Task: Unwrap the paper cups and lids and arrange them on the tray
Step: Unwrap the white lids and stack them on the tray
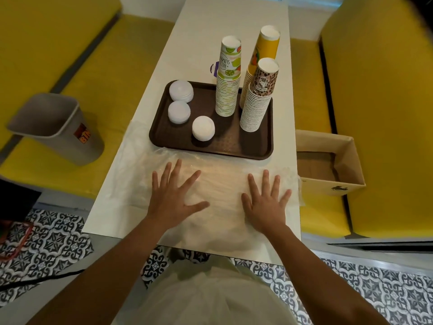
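The left hand (173,198) and right hand (264,202) lie flat on the clear plastic wrap (222,181) at the near end of the bench (234,19), fingers spread, each grip released and holding nothing. At twelve o'clock from them sits the brown tray (225,141), with three lid stacks (203,128) toward its nine o'clock side and three cup stacks (228,95) toward three o'clock

- Tray (257,146): brown, on the white tabletop (234,31).
- Lid stacks, three, white, on the tray's left part (181,90) (179,112) (203,128).
- Paper cup stacks, three, upside down, on the tray's right part: lime-print stack (228,76), yellow stack (267,45), leopard-print stack (261,95).
- Plastic wrap (220,184): clear, flat on the tabletop before the tray.
- Left grip (174,198), right grip (264,202): fingers spread, pressing flat on the wrap.
- Grey bin (56,127), open cardboard box (328,160): on the yellow benches.
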Demonstrator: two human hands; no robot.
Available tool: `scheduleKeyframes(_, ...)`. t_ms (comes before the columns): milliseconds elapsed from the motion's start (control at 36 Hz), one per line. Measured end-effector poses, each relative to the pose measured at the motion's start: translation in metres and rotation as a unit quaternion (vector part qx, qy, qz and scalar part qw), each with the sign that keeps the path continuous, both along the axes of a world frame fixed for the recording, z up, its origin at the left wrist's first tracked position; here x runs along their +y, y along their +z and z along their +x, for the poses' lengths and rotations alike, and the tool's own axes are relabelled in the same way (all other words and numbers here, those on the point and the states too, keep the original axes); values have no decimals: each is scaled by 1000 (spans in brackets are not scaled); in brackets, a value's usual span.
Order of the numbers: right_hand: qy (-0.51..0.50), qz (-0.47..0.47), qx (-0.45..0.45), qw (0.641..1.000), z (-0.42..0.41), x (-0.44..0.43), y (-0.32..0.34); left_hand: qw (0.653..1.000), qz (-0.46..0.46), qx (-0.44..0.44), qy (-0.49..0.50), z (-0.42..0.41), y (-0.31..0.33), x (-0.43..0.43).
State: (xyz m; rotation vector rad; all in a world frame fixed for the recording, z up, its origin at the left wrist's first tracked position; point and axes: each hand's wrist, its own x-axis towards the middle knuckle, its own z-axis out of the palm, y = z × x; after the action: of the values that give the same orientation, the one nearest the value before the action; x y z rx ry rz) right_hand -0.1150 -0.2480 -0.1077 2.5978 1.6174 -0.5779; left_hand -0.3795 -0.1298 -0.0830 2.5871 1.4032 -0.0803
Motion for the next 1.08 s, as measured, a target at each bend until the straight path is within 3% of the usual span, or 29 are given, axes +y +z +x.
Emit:
scheduleKeyframes(111,-32,55,18,998,-12,2,14,997,-61,56,-10,-9,-3,-4)
scheduleKeyframes(194,-39,135,10,990,-20,13,39,998,-41,49,-4,-14,-1,-1)
scheduleKeyframes(278,-32,248,47,967,-26,32,64,998,35,-49,0,-11,12,1)
scheduleKeyframes(361,-49,339,169,924,-32,61,82,971,117,-202,49,-1,31,14)
scheduleKeyframes(417,-86,334,240,907,-35,87,90,938,104,-307,124,8,46,28)
scheduleKeyframes(472,-117,285,293,905,-37,112,96,897,33,-391,203,22,62,45)
scheduleKeyframes(611,-154,193,319,915,-44,174,93,821,-128,-463,309,49,65,112)
scheduleKeyframes(889,-197,182,293,917,-44,237,36,887,-212,-325,249,82,32,176)
scheduleKeyframes(1083,-264,212,344,876,-44,242,49,891,-210,-323,238,87,19,189)
